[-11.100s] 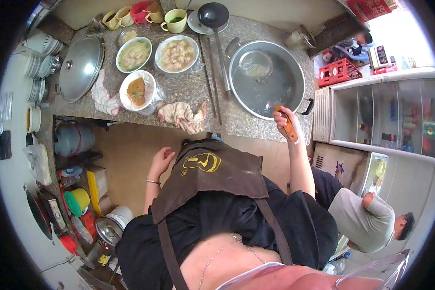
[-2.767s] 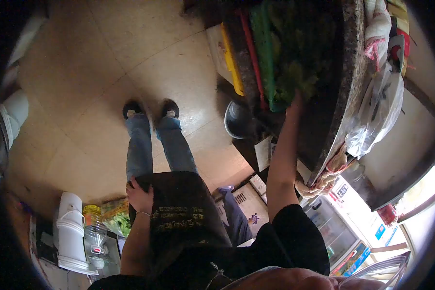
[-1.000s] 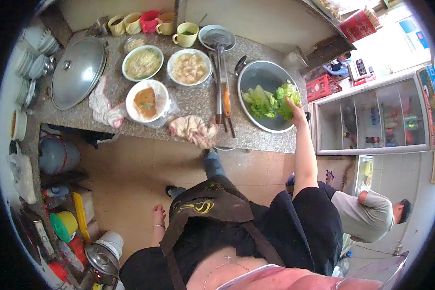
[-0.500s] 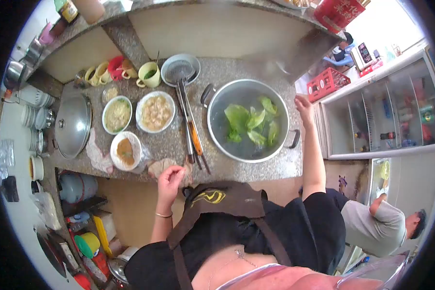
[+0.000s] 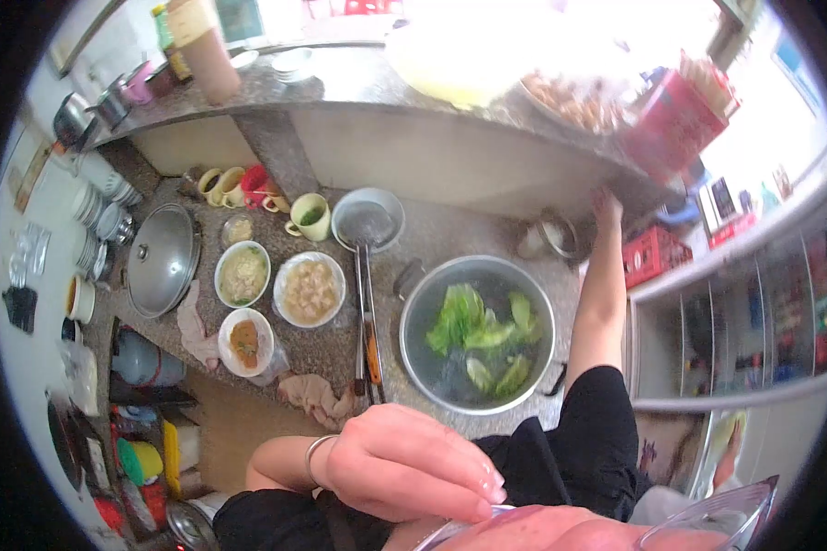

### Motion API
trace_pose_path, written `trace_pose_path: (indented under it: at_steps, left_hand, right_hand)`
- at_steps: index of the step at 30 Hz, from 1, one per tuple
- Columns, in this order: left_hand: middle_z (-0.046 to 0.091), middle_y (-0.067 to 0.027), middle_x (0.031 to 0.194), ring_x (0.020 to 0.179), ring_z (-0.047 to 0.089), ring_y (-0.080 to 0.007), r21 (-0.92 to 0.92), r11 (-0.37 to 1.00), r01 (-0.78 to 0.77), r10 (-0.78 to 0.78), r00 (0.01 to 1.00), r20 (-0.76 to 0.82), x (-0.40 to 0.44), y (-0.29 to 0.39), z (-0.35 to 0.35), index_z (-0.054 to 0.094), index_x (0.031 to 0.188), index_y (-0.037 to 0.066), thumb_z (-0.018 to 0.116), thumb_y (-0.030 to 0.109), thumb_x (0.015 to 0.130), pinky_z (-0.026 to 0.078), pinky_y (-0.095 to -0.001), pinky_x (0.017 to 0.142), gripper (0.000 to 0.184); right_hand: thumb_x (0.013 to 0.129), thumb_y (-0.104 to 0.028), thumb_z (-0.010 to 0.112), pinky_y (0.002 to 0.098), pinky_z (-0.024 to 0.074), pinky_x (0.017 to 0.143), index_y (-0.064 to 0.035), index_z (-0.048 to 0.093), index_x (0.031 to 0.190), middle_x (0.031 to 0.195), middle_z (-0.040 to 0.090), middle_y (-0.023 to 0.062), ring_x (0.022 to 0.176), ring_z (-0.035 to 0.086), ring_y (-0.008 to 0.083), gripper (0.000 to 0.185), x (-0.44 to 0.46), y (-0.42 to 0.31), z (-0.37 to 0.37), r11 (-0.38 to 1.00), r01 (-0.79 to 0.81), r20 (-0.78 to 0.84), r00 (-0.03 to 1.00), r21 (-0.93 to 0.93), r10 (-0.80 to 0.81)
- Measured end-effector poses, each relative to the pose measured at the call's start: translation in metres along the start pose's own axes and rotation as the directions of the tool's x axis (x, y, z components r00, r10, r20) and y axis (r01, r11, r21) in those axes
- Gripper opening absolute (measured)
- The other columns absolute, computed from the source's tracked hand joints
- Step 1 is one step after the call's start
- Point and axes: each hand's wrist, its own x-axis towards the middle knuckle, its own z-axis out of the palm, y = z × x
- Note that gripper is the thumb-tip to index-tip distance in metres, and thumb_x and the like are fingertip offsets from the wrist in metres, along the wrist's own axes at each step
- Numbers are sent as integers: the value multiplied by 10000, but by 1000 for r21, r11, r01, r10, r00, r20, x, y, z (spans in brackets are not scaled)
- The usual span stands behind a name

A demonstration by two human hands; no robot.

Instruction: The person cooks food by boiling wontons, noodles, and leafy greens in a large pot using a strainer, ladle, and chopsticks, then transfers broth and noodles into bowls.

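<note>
Lettuce (image 5: pixel 473 329) lies in the pot (image 5: pixel 404 342), left of and nearer us than our outstretched right hand (image 5: pixel 606 208), whose fingers' spread we cannot tell. We hold our left hand (image 5: pixel 409 461) with fingers together.

Crockery (image 5: pixel 110 222) on My Left, a Fridge (image 5: pixel 752 308) on My Right

Ahead and to my left, I see yellow mugs (image 5: pixel 232 189) standing in a row with a red mug (image 5: pixel 254 184) just beside them. Near these, a pale green mug (image 5: pixel 311 223) holds something green. The crockery sits stacked by the wall. Lower down I have a blue-grey gas cylinder (image 5: pixel 144 356), then a green and yellow tub (image 5: pixel 139 461). On my right, the fridge shows blurred bottles behind its glass; a red crate (image 5: pixel 652 253) is near it, beside a white scale (image 5: pixel 719 207).
</note>
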Motion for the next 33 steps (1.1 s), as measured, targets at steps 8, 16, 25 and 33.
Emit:
trace_pose_path:
  at_steps: [8,16,25,33]
  left_hand:
    - [649,-212,876,797,663,-282,215,972,-91,135,970,-201,51,39,-7,606,967,-95,696,102,763,542,-326,714,297]
    - [643,-234,881,817,650,-318,-299,954,-26,-7,994,-110,13,36,22,618,911,-83,672,155,793,531,-388,729,271]
    - [635,-259,887,840,634,-360,-721,683,114,-126,991,37,-57,73,40,631,848,-70,645,214,827,518,-457,746,285]
    - [603,-165,954,927,590,-318,-415,853,318,-379,923,-72,-134,95,-22,477,1131,29,633,318,843,494,-419,781,437]
  right_hand:
    - [790,-267,687,245,439,483,-48,591,985,678,530,-3,522,479,112,308,-91,-11,24,887,357,87,934,-294,-347]
    - [852,-183,616,244,447,663,-53,594,840,800,567,-12,746,529,85,133,-278,-36,33,635,621,573,753,-459,-323]
    - [841,-131,612,234,439,666,-36,599,893,776,582,-15,745,523,66,110,-430,-23,42,481,621,759,632,-618,159]
    - [777,-179,668,280,474,716,-80,638,914,848,660,52,768,607,136,171,-498,92,21,388,534,660,601,-751,450]
